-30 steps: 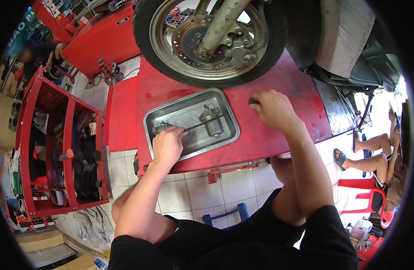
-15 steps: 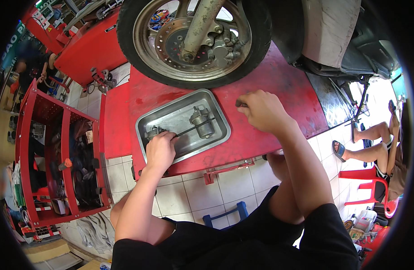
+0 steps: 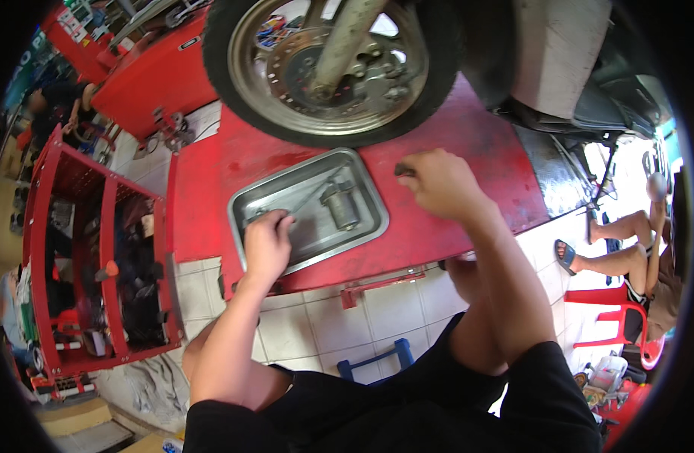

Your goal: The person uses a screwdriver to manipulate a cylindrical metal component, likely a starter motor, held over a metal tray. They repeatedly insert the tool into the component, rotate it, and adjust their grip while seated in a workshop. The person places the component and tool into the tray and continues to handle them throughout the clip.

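Note:
A shallow metal tray lies on the red lift table. My left hand is over its left side, fingers closed on one end of a thin dark rod that slants up to the far right. Inside the tray, a cylindrical metal motor-like part stands apart from my hand. A smaller metal piece shows partly behind my left fingers. My right hand, right of the tray and above the table, is closed on a small dark piece whose kind I cannot make out.
A motorcycle's front wheel stands at the table's far side. To the left is a red shelf cart with parts in it. A blue stool is below the near edge. Another person's legs and a red chair are at right.
The rod's far end has swung away from me, from across the motor-like part to beyond it. My right hand stays nearly in place with its small piece.

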`<action>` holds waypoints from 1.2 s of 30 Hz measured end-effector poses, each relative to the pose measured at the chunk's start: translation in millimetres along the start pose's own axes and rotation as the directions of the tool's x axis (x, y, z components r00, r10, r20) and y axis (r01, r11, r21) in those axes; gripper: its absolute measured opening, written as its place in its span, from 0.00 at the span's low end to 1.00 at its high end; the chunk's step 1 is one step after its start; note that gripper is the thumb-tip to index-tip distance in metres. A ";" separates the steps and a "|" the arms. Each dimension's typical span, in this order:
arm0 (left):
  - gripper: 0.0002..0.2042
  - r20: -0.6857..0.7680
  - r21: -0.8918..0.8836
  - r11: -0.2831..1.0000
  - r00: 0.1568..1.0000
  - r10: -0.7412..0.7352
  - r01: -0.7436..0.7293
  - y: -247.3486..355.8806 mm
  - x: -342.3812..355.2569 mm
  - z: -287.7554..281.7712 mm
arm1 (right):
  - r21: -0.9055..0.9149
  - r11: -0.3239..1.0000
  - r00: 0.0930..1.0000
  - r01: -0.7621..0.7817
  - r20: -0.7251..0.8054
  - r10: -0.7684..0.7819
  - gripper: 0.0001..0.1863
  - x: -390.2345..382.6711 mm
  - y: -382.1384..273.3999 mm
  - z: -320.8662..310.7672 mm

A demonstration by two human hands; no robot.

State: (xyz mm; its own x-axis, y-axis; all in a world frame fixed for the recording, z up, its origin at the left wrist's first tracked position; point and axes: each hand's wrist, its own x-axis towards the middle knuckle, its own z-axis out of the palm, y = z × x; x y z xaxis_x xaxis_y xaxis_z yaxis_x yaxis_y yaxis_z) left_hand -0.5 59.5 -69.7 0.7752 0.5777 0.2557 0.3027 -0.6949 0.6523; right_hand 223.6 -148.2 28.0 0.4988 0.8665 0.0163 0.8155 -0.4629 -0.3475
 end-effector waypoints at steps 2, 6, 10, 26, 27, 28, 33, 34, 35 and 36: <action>0.11 0.090 0.065 0.973 0.970 -0.227 0.222 16.6 7.4 0.2 | -0.067 0.994 0.993 -0.091 0.063 0.096 0.15 -10.6 8.1 -7.7; 0.11 -0.005 -0.197 0.972 0.991 -0.131 0.128 -49.3 -12.4 14.1 | -0.183 0.981 0.989 -0.056 0.124 0.080 0.11 0.8 -31.8 9.0; 0.10 0.177 -0.587 0.735 0.940 -0.292 0.339 -40.1 -35.8 7.1 | 0.245 0.970 1.000 -0.003 0.017 -0.001 0.17 -22.1 -64.4 30.1; 0.09 0.304 -0.474 0.794 0.917 -0.259 0.381 -107.4 -39.2 4.3 | -0.097 0.879 0.806 0.466 0.456 -0.377 0.15 -62.0 -141.9 123.7; 0.09 0.321 -0.577 0.674 0.887 -0.332 0.461 -92.1 -38.3 3.5 | -0.122 0.843 0.799 0.524 0.413 -0.436 0.13 -68.8 -144.0 125.7; 0.09 0.346 -0.662 0.538 0.849 -0.399 0.523 -58.5 -37.6 -0.9 | -0.109 0.833 0.784 0.542 0.422 -0.455 0.13 -71.9 -144.8 126.0; 0.10 0.285 -0.849 0.413 0.944 -0.167 0.330 -19.4 -39.5 -10.6 | -0.042 0.881 0.827 0.471 0.369 -0.424 0.12 -65.3 -148.9 112.8; 0.11 0.278 -0.832 0.483 0.959 -0.059 0.271 -3.8 -36.1 -12.2 | -0.054 0.884 0.836 0.465 0.357 -0.418 0.12 -62.1 -146.4 112.1; 0.12 0.274 -0.814 0.545 0.960 0.052 0.203 12.3 -30.1 -18.9 | -0.065 0.886 0.844 0.459 0.344 -0.412 0.12 -55.9 -144.0 112.7; 0.12 0.274 -0.794 0.592 0.950 0.150 0.136 22.3 -27.5 -22.0 | -0.071 0.887 0.846 0.457 0.342 -0.408 0.12 -54.2 -143.5 113.4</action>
State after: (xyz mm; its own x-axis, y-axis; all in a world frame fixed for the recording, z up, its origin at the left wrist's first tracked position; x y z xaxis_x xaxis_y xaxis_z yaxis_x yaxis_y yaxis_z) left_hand -27.3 37.6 -46.5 0.9338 0.3273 0.1448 -0.1557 0.0073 0.9878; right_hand 46.3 -107.6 -29.4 -0.0112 0.9862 -0.1654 0.9719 -0.0281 -0.2339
